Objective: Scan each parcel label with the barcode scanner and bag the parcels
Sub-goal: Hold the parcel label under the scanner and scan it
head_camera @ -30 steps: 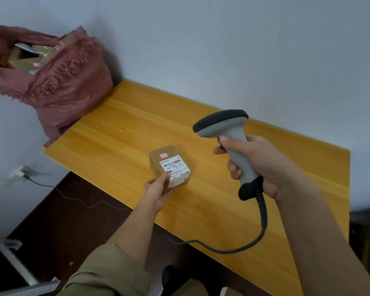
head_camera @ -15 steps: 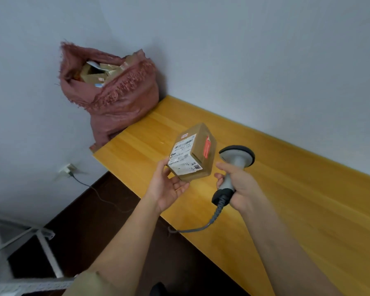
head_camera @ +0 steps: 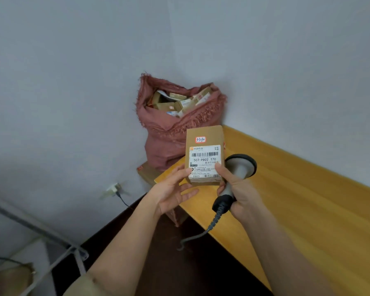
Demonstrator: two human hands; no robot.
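A small brown cardboard parcel with a white barcode label facing me is held up above the left end of the wooden table. My left hand grips its lower left edge with the thumb on the label. My right hand holds the grey barcode scanner by its handle, and its thumb presses the parcel's lower right corner. The scanner head points away, behind the parcel. A pink woven bag full of parcels stands in the corner behind.
A brown box sits under the bag beside the table's end. The scanner's cable hangs off the table edge. A wall socket with a plug is at the left, and a metal frame stands lower left.
The parcel has been lifted higher and turned so its label faces me. My right thumb now touches it. The view has swung left toward the bag.
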